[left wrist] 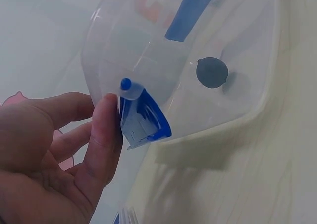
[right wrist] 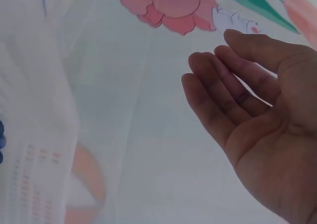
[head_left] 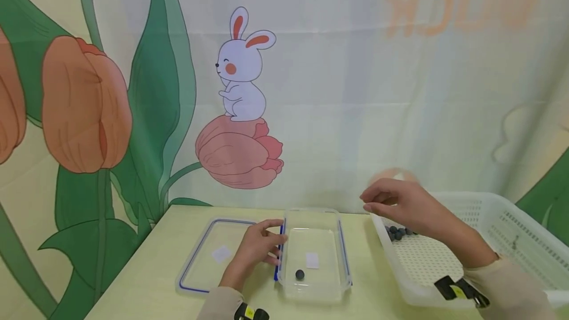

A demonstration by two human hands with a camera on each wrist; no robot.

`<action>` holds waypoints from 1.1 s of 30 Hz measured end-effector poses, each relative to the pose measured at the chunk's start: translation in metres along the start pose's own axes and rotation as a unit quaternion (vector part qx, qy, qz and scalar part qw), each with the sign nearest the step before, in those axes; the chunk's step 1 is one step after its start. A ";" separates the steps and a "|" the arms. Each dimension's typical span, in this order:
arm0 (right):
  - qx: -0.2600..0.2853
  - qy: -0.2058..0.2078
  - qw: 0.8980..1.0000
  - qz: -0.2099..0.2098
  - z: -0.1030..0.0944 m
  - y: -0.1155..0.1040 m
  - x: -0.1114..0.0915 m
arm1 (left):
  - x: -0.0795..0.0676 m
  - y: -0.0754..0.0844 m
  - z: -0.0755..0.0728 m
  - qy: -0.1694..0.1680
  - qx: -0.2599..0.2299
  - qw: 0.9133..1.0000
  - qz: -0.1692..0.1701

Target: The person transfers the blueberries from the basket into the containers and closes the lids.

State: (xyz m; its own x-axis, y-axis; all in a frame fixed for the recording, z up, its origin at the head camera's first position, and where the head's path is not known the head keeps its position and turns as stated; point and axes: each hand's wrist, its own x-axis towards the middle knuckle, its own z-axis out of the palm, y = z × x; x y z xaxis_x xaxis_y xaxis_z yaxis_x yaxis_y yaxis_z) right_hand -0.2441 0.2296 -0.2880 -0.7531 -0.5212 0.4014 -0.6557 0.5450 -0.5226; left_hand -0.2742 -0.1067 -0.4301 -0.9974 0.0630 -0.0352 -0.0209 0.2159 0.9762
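Note:
A clear plastic food container (head_left: 311, 288) with blue side latches stands uncovered on the table. Inside, near its front, lies one blueberry (head_left: 300, 274). My left hand (head_left: 258, 247) grips the container's left side at the rim, its fingertips by a folded-out blue latch (left wrist: 143, 116). My right hand (head_left: 406, 206) is raised over the left edge of a white plastic basket (head_left: 400, 280), its fingers loosely bent. Nothing shows between those fingers in the right wrist view. Several blueberries (head_left: 395, 233) sit in the basket's back left corner, partly hidden by the right hand.
Left of the container a clear lid (head_left: 191, 273) with a blue seal lies flat on the pale yellow table (head_left: 142, 280). A printed curtain (head_left: 329, 112) with tulips and a rabbit hangs right behind the table.

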 end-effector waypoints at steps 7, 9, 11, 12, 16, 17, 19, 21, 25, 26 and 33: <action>-0.024 0.003 1.000 0.014 -0.019 0.025 0.000 | 0.003 -0.001 0.002 0.005 -0.004 1.000 -0.006; -0.034 -0.004 0.999 0.039 -0.023 0.032 0.000 | 0.003 -0.001 0.002 0.006 -0.003 1.000 -0.009; -0.040 -0.010 0.997 0.059 -0.027 0.040 0.000 | 0.002 -0.002 0.002 0.006 -0.004 1.000 -0.010; -0.042 -0.012 0.997 0.065 -0.029 0.044 0.000 | 0.002 -0.002 0.002 0.006 -0.004 1.000 -0.010; -0.030 -0.019 0.996 0.078 -0.034 0.065 -0.001 | 0.002 -0.002 0.002 0.005 -0.004 1.000 -0.009; -0.029 -0.019 0.996 0.081 -0.034 0.071 -0.001 | 0.001 -0.002 0.002 0.005 -0.004 1.000 -0.008; -0.024 -0.021 0.996 0.089 -0.035 0.081 -0.002 | 0.001 -0.002 0.002 0.005 -0.005 1.000 -0.009; -0.021 -0.023 0.995 0.100 -0.036 0.090 -0.004 | 0.001 -0.002 0.002 0.006 -0.005 1.000 -0.009; -0.006 -0.030 0.991 0.127 -0.035 0.107 -0.006 | 0.001 -0.002 0.002 0.008 -0.004 1.000 -0.011; -0.001 -0.032 0.990 0.135 -0.035 0.111 -0.007 | 0.001 -0.002 0.002 0.009 -0.004 1.000 -0.011; 0.033 -0.050 0.983 0.176 -0.033 0.137 -0.014 | 0.001 -0.002 0.001 0.007 -0.005 1.000 -0.009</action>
State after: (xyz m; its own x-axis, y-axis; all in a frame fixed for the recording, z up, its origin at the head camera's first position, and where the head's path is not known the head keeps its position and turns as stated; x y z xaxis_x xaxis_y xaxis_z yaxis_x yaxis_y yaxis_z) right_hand -0.3246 0.3331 -0.3408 -0.9211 -0.3726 0.1132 -0.3488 0.6602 -0.6652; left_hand -0.2747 -0.1064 -0.4323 -0.9977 0.0454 -0.0503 -0.0399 0.2071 0.9775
